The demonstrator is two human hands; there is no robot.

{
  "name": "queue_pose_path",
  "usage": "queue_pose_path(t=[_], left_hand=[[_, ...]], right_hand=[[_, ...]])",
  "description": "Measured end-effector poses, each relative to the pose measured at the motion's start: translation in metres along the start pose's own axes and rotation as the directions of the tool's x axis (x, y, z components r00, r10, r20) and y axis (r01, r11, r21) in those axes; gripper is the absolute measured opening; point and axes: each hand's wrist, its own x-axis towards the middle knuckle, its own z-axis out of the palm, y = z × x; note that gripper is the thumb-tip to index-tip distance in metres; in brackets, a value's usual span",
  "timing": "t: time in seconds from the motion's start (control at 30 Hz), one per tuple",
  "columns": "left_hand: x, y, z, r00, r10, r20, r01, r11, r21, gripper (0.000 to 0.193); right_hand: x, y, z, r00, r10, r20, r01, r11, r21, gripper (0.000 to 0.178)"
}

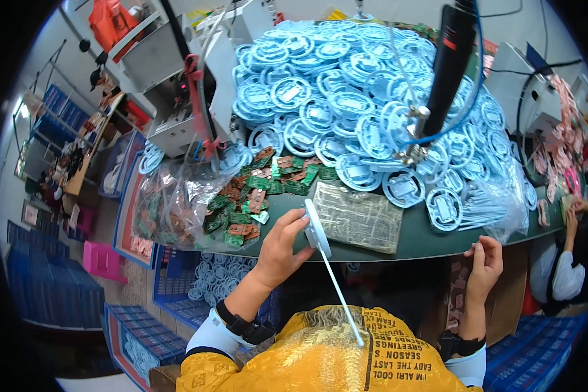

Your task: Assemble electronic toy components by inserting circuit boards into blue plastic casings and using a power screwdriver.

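A round, pale-blue disc [317, 232] with a slim white rod [341, 294] slanting downward is pinched between the left hand's [279, 247] fingers, above the table's [431, 243] near edge. The right hand [486, 261], half curled, looks empty. Black capitals cross the yellow garment [326, 362].

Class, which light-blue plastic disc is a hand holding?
The disc in the left hand, with a white rod extending from it; the heaped discs lie unheld.
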Motion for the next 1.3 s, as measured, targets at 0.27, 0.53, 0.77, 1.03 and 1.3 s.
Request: queue_pose_path(t=[0.27,0.53,0.77,1.03,1.3], left_hand=[[-0.029,-0.005,-0.026,0.607,-0.759,0.234,0.518,0.155,-0.841,0.051],[-0.063,0.01,-0.046,0.521,-0.835,0.178,0.463,0.101,-0.88,0.046],[-0.129,0.056,-0.044,0.399,-0.904,0.156,0.482,0.062,-0.874,0.046],[-0.259,0.062,-0.041,-0.055,-0.99,0.128,0.056,-0.131,-0.99,0.036],[-0.348,0.031,-0.049,-0.306,-0.949,0.076,-0.007,-0.078,-0.997,0.043]], right_hand=[[-0.015,0.004,0.082,0.904,-0.021,0.428,0.012,1.0,0.025,0.008],[-0.026,-0.031,0.174,0.469,-0.363,0.805,0.412,0.896,0.164,0.019],[-0.029,-0.006,0.197,0.264,-0.507,0.821,0.678,0.703,0.216,0.045],[-0.031,0.009,0.199,0.135,-0.466,0.875,0.768,0.607,0.205,0.047],[-0.035,0.014,0.199,0.112,-0.408,0.906,0.888,0.451,0.093,0.054]])
